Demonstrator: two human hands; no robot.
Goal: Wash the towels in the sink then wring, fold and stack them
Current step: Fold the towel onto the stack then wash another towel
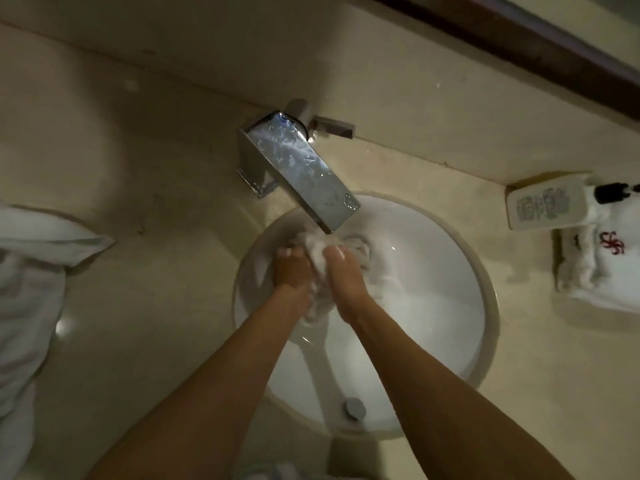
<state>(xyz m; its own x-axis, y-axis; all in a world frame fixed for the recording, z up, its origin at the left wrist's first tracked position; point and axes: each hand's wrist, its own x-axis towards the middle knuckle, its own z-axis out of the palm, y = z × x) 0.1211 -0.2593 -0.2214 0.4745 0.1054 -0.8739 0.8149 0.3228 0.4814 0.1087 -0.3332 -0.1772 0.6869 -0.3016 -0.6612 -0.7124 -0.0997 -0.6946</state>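
A wet white towel [320, 258] is bunched up inside the round white sink [433, 306], just below the spout of the chrome faucet [298, 164]. My left hand [292, 268] grips the towel from the left. My right hand [343, 275] grips it from the right, thumb on top. The two hands sit close together with the cloth squeezed between them. Much of the towel is hidden under my hands. More white towels [31, 278] lie piled on the counter at the far left.
A folded white towel with a red emblem [602, 268] lies on the counter at the right, beside a white box [543, 206] and a dark-capped bottle [613, 192]. The sink's overflow fitting [355, 408] is at its near wall. A beige counter [156, 306] surrounds the sink.
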